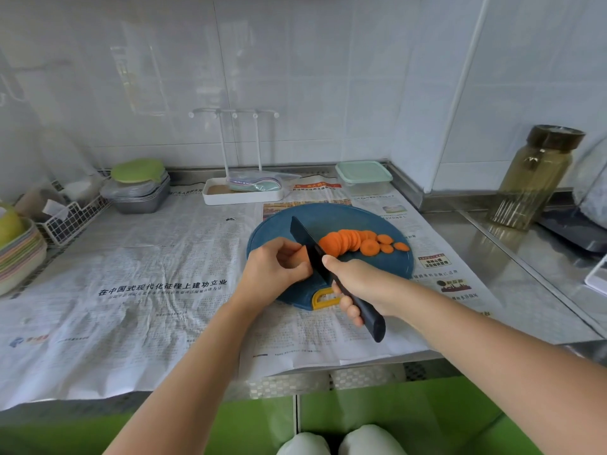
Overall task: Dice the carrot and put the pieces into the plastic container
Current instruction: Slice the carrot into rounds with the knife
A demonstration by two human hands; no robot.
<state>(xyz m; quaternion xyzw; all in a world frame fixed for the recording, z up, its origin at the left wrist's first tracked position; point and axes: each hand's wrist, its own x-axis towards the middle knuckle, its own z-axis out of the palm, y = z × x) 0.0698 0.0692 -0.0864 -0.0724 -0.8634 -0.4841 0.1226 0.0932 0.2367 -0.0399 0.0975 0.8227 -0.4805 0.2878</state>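
A round blue cutting board [341, 214] lies on newspaper. A row of orange carrot slices [356, 242] fans out across it to the right of the blade. My left hand [274, 267] pinches the short remaining carrot end [300, 256] against the board. My right hand [361, 284] grips the dark handle of a black knife [307, 243], whose blade stands between the carrot end and the slices. The plastic container [364, 177], with a pale green lid on, sits behind the board near the wall.
Newspaper [131, 290] covers the steel counter. A white rack tray [241, 192] stands at the back centre, stacked grey trays with a green lid [138, 188] at back left, a wire basket [70, 221] and bowls [16, 254] far left, a tall jar [538, 175] at right.
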